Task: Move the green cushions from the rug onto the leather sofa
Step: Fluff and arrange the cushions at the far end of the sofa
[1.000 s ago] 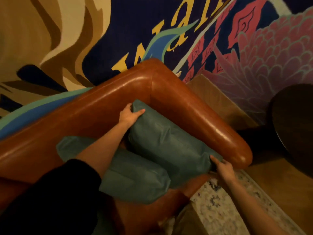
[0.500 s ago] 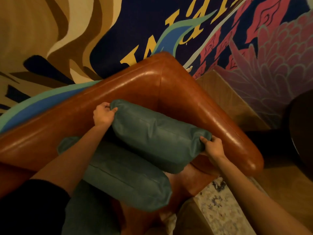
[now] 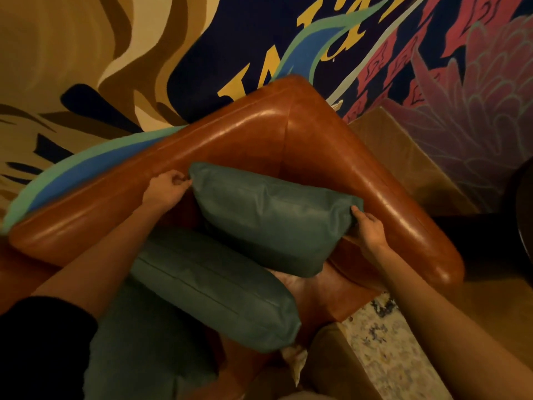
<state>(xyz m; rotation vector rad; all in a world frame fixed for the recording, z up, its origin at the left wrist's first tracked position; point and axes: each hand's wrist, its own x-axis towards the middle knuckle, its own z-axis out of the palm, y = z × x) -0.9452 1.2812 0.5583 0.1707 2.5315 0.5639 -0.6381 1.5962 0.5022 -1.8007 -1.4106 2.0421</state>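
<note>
Both hands pinch opposite corners of one green cushion [image 3: 274, 217], which sits in the corner of the brown leather sofa [image 3: 259, 125]. The left hand [image 3: 165, 187] grips its 9 o'clock corner, the right hand [image 3: 369, 226] its 3 o'clock corner. A second green cushion [image 3: 213, 290] lies on the seat at 7 o'clock, touching the first. A speckled rug [image 3: 386, 342] shows at 5 o'clock.
</note>
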